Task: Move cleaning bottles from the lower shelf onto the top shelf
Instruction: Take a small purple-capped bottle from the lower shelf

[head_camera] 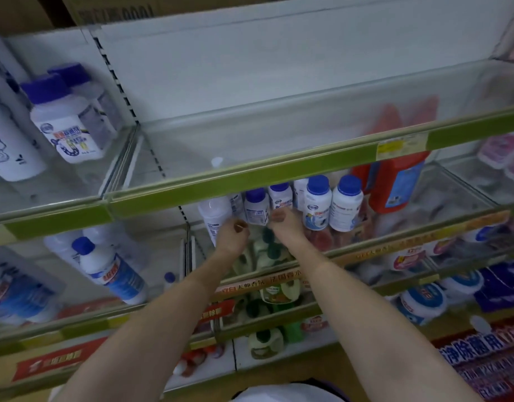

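The white cleaning bottles with blue caps (316,201) stand in a cluster on the lower shelf (409,242), tucked under the green front rail of the top shelf (250,178). Both my hands are in among them. My left hand (231,235) is at the left end of the cluster, fingers curled round the lower part of a pale white bottle (215,217) that leans to the left; I seem to have hold of it, though the far side of my fingers is hidden. My right hand (284,223) is just beside it, thumb up against the small blue-capped bottle (256,207) in the middle of the row, fingers reaching behind it out of sight, so I cannot tell how firmly I grip it. Two more blue-capped bottles stand just right of my right hand, untouched. Behind them and to the right stands a red jug (395,181) with a blue label. The top shelf above my hands is bare glass in this bay; in the bay to the left stand two purple-capped bottles (64,117). Below my forearms are green-capped bottles (267,250) on the shelves further down.
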A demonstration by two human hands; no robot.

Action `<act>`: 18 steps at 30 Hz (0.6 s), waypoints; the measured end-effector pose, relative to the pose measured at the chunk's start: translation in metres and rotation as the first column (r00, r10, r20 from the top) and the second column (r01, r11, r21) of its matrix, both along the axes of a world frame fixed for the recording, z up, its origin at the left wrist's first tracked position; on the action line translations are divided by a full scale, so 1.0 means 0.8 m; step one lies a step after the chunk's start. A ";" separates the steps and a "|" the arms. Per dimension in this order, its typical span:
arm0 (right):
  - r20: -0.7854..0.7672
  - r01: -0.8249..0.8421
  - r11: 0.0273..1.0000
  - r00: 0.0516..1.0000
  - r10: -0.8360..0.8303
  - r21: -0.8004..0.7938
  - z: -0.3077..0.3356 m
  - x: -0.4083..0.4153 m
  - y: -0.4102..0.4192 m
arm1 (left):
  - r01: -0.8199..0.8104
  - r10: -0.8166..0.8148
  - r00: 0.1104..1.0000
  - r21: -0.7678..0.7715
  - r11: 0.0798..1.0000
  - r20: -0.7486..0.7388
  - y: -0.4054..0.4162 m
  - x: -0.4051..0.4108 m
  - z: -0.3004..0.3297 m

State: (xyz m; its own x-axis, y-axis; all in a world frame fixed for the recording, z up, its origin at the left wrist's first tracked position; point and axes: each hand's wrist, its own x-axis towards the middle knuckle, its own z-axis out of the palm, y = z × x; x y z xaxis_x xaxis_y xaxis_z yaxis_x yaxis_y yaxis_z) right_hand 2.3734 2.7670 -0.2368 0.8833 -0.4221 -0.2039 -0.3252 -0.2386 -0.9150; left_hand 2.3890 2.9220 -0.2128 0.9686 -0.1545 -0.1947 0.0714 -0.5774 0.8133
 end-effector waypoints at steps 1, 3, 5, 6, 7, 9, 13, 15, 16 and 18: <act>0.006 -0.019 1.000 1.000 0.019 -0.019 -0.001 0.006 -0.002 | 0.004 -0.005 1.000 0.020 1.000 0.029 -0.003 0.004 -0.001; 0.026 -0.059 0.996 0.998 0.061 -0.071 0.000 0.014 -0.005 | 0.025 -0.029 0.997 0.073 0.997 0.067 -0.007 0.009 -0.001; 0.047 -0.106 0.987 0.993 0.112 -0.122 0.001 0.022 -0.007 | 0.028 -0.038 0.995 0.116 0.993 0.089 -0.007 0.014 -0.005; 0.060 -0.129 0.982 0.989 0.139 -0.140 0.002 0.027 -0.008 | 0.023 -0.038 0.994 0.140 0.990 0.101 -0.007 0.015 -0.007; 0.080 -0.152 0.976 0.983 0.166 -0.157 0.002 0.033 -0.008 | 0.022 -0.041 0.993 0.164 0.986 0.113 -0.007 0.017 -0.008; 0.099 -0.190 0.962 0.972 0.212 -0.195 0.004 0.050 -0.008 | 0.027 -0.050 0.991 0.191 0.981 0.121 -0.006 0.020 -0.010; 0.029 -0.255 0.900 0.959 0.283 -0.353 -0.004 0.078 -0.009 | 0.045 -0.078 0.988 0.228 0.973 0.136 -0.001 0.023 -0.014; 0.020 -0.236 0.857 0.961 0.276 -0.458 -0.011 0.086 -0.007 | 0.055 -0.091 0.985 0.232 0.971 0.147 0.001 0.020 -0.014; 0.011 -0.221 0.837 0.965 0.262 -0.500 -0.013 0.088 -0.005 | 0.062 -0.099 0.984 0.240 0.969 0.146 0.002 0.018 -0.013; -0.004 -0.193 0.818 0.974 0.228 -0.542 -0.013 0.090 -0.003 | 0.077 -0.114 0.984 0.243 0.967 0.140 0.005 0.014 -0.015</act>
State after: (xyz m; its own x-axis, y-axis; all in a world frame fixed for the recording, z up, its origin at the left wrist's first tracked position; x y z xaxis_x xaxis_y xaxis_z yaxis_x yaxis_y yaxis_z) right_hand 2.4458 2.7649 -0.2474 0.9662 -0.2519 0.0541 -0.1604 -0.7525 -0.6388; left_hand 2.4005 2.9260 -0.2247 0.9725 -0.2150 -0.0891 -0.1066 -0.7519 0.6506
